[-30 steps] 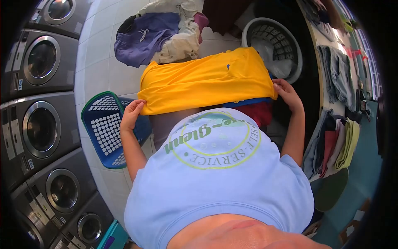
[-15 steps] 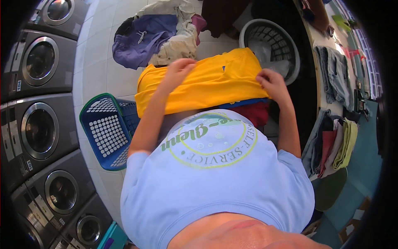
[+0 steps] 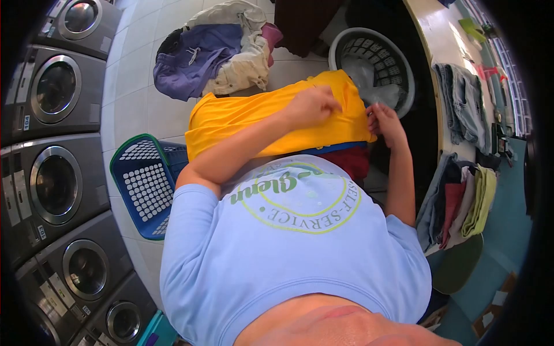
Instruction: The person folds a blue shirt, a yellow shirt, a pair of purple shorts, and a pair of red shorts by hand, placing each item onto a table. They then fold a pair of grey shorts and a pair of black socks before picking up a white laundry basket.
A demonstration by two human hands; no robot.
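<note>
A yellow garment [image 3: 254,127] lies spread across my lap, over blue and dark red cloth [image 3: 351,160]. Bent over its right part is my left hand [image 3: 314,106]; the fingers point down at the fabric, somewhat blurred, and their grip cannot be made out. My right hand [image 3: 386,122] is at the garment's right edge, with thumb and fingers pinched together on it. Small folds run through the fabric between the two hands.
A purple and cream laundry pile [image 3: 228,55] lies ahead. At left are a blue basket [image 3: 144,187] and front-loading machines [image 3: 56,89]. A grey basket [image 3: 404,63] holds clear plastic. On the right, jeans [image 3: 461,101] and folded clothes [image 3: 456,202] rest on a counter [image 3: 424,20].
My left hand has moved right across the yellow garment, closer to my right hand. The right hand has shifted slightly right and down, and its edge of the garment looks more creased.
</note>
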